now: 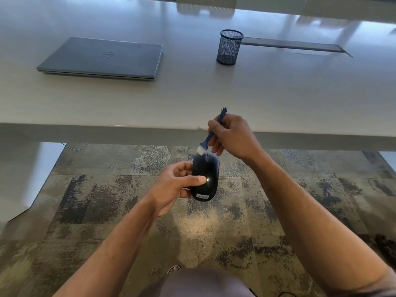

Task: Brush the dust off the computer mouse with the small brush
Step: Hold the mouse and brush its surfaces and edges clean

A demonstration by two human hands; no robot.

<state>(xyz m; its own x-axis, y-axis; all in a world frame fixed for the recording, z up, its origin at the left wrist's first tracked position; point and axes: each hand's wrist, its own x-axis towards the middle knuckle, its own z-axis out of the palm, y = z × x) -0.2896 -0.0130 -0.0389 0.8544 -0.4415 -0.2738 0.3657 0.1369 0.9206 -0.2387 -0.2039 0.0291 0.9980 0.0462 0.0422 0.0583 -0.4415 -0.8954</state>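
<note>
A black computer mouse [207,172] with a white label at its near end is held above the carpet, in front of the table edge. My left hand [173,185] grips it from the left side, thumb across its top. My right hand [231,136] pinches the blue handle of a small brush [211,133]. The brush slants down to the left, and its white bristles touch the far left corner of the mouse, beside the scroll wheel.
A white table [192,99] spans the view ahead, with a shut grey laptop [102,57] at the left and a dark mesh pen cup [229,47] right of centre. A cable slot [295,45] lies behind the cup. Patterned carpet [107,200] is below.
</note>
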